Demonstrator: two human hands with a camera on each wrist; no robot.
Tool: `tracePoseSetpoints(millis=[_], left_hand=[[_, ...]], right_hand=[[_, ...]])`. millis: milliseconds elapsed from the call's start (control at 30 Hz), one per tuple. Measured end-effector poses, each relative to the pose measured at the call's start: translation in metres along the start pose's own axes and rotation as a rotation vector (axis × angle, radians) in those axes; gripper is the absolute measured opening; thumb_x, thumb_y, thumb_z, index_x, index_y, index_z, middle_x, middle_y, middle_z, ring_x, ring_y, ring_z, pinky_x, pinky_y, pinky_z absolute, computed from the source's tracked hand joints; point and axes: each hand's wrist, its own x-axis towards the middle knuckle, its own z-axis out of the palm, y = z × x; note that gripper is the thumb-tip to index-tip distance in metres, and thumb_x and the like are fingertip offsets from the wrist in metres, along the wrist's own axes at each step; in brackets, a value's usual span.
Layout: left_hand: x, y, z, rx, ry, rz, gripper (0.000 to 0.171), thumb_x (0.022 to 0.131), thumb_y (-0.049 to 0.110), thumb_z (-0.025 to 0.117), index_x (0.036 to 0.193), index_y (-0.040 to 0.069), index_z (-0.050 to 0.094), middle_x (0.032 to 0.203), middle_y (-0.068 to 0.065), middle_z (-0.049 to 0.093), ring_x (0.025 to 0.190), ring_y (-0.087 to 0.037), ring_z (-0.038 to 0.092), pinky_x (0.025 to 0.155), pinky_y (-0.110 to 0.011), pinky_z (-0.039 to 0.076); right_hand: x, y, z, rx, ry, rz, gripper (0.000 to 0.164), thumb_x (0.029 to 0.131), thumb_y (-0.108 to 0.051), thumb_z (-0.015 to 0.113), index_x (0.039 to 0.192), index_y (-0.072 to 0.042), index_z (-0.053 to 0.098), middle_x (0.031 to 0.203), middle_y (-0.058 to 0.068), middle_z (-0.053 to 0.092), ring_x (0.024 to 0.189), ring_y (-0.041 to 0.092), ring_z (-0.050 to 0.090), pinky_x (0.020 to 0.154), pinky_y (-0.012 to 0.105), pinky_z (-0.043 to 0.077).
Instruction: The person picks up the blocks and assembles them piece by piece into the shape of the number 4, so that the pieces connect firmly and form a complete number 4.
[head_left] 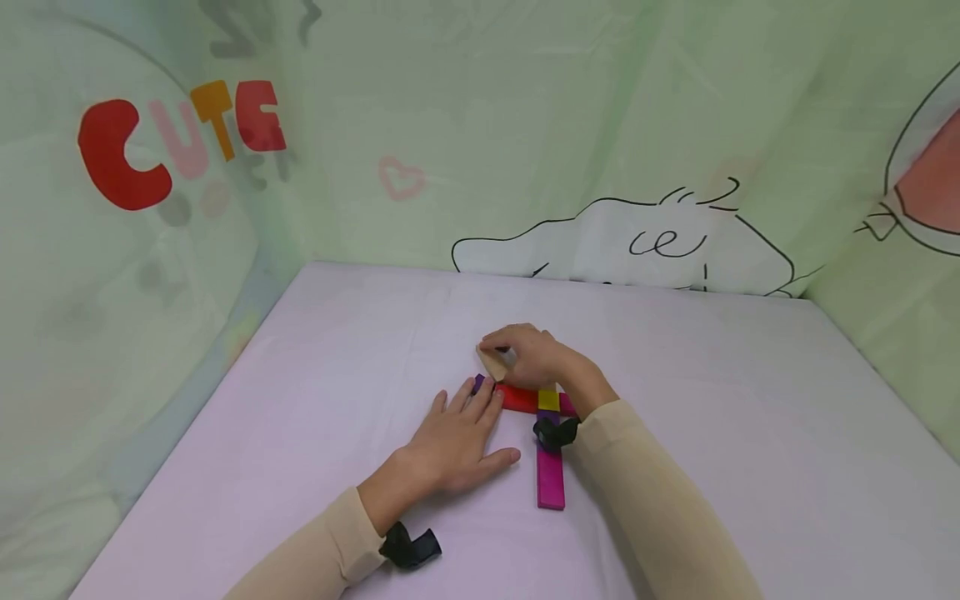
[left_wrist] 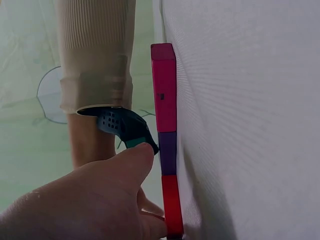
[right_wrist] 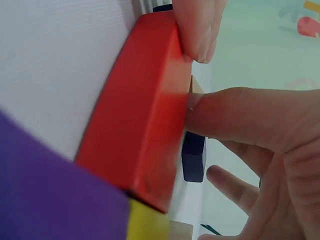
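Note:
In the head view my right hand pinches a tan wooden block, just beyond the red block. The left hand lies palm down with its fingers straight. Its fingertips touch the red block's left end and a small purple block. A yellow block adjoins the red one. Below it come a purple block and a long magenta block, in one line. In the right wrist view the thumb meets the tan block, which is mostly hidden.
Another magenta block lies right of the yellow one, partly behind the right wrist. A dark navy block shows beyond the red block. The white table meets a printed cloth wall at the back.

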Motion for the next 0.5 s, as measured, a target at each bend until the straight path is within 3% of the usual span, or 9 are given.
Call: tracePoseSetpoints(millis=[500], left_hand=[[0.0004,0.0015,0.0002,0.027,0.003,0.002,0.086,0.102,0.067,0.04,0.166,0.013,0.021,0.175,-0.007,0.013,0.162,-0.034,0.013,0.126,-0.063,0.021]], right_hand=[[-0.0097,-0.0014,0.0021,-0.021,0.156,0.015,0.064,0.086,-0.026,0.082,0.146,-0.016,0.061,0.156,0.012,0.051,0.151,0.038,0.035,0.122,0.07,0.021]])
